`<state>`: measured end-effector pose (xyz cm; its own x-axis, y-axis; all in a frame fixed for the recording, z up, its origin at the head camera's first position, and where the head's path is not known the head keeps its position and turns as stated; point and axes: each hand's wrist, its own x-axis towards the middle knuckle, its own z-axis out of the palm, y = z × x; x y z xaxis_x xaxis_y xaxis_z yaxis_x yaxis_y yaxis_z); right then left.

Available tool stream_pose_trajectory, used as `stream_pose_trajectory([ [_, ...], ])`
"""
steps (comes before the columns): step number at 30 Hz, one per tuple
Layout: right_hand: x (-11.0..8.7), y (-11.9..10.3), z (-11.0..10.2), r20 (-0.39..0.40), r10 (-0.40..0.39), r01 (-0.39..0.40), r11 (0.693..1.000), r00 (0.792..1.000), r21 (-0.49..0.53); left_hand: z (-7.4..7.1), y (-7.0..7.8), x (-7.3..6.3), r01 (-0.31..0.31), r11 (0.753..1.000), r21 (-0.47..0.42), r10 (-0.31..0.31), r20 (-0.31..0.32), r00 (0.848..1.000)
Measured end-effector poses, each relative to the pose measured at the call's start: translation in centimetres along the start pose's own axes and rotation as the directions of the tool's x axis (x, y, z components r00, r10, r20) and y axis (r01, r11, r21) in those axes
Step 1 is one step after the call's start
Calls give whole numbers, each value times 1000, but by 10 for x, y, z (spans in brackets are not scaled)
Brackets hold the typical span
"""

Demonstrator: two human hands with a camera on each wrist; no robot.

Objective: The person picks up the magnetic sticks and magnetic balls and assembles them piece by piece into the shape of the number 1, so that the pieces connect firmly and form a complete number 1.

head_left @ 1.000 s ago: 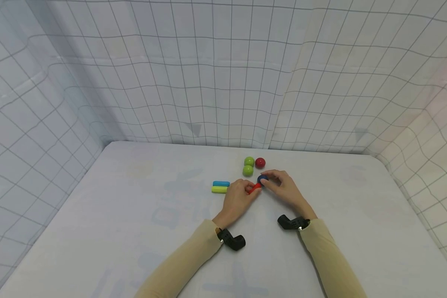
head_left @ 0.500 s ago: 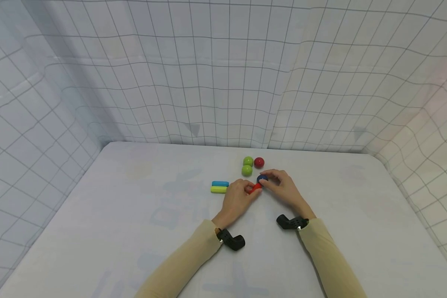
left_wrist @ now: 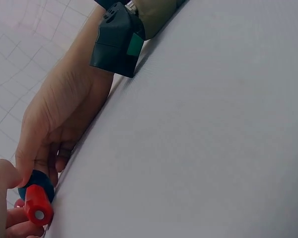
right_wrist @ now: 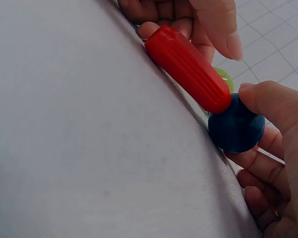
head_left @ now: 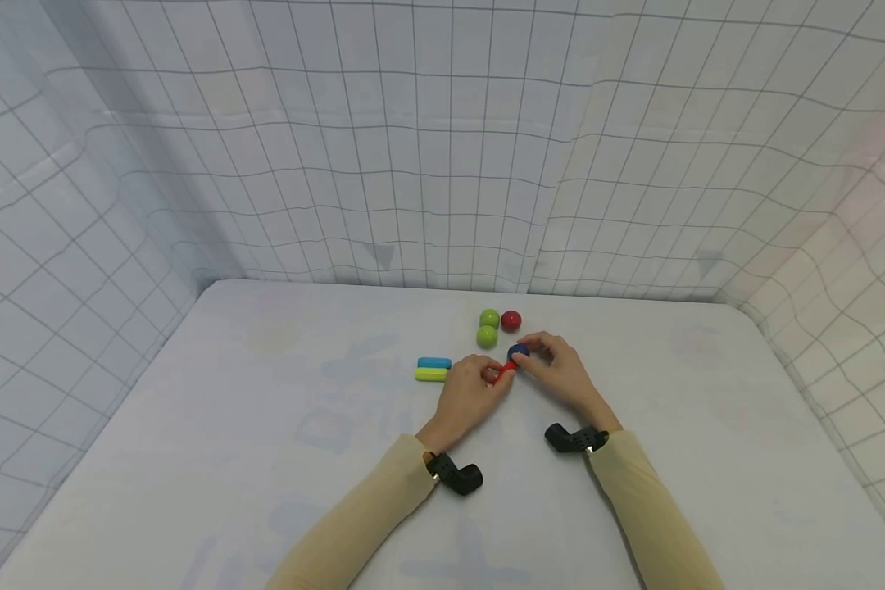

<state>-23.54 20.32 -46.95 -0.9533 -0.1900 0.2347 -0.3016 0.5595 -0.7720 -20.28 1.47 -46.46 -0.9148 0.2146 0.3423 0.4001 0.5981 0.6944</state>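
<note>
A chunky red toy building stick point(right_wrist: 188, 69) and a dark blue ball point(right_wrist: 236, 124) meet end to end, low over the white tabletop. My left hand point(head_left: 468, 397) has its fingers curled behind the far end of the stick; its thumb stands beside the stick in the right wrist view. Between thumb and fingers, my right hand point(head_left: 564, 377) pinches the blue ball. The left wrist view shows a round pale spot on the stick's point(left_wrist: 37, 201) free end. Just beyond the hands sit two green balls point(head_left: 487, 328) and a dark red ball point(head_left: 511, 320).
A light blue stick point(head_left: 434, 362) and a yellow-green stick point(head_left: 431, 374) lie side by side left of my left hand. White grid-patterned curtains point(head_left: 472, 164) hang behind and at both sides of the white table point(head_left: 302, 459). Each wrist wears a black camera point(head_left: 463, 477).
The head view drifts slightly, so the table things sit a little farther left in it. Both hands keep nearly the same pose around the red stick and blue ball.
</note>
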Motion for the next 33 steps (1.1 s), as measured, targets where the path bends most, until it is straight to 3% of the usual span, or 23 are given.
stream_pose_trajectory([
  [6, 0, 0, 1, -10, -13, 13, 1000, 1000, 12, -1, 2, -1, 18, 999, -29, -18, -2, 1000],
  [13, 0, -1, 1, -6, -36, 36, 999, 999, 20, -8, 7, -1, -6, 1000, 17, 6, -1, 1000],
  [19, 1, 0, -1, -11, -35, 35, 999, 999, 17, -16, 9, 7, -39, 998, 43, 41, -35, 999],
  [33, 1, 0, 1, 0, -9, 9, 1000, 1000, 13, -18, 5, 25, 12, 986, 168, 6, -102, 995],
])
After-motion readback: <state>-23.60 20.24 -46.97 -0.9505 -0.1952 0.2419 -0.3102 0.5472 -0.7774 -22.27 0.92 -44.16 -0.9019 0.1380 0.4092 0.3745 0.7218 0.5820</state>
